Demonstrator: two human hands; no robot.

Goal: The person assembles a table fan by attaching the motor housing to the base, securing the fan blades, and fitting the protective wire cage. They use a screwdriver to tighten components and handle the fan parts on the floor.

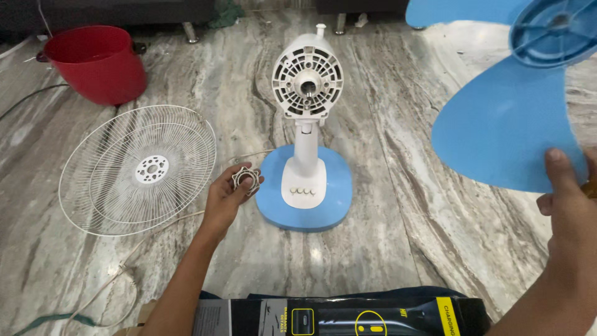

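A white table-fan body [307, 84] stands upright on its blue base [333, 208] in the middle of the floor, with the motor housing bare. My left hand [229, 198] sits just left of the base and holds a small white lock nut [244, 179] in its fingertips. My right hand [569, 208] at the right edge grips a large blue fan blade [507, 118], raised high on the right. A white wire fan grill [138, 169] lies flat on the floor to the left of my left hand.
A red bucket [96, 62] stands at the back left. A white power cord [134, 258] trails across the marble floor toward the bottom left. A black and yellow box [348, 316] lies at the near edge. Dark furniture legs line the back.
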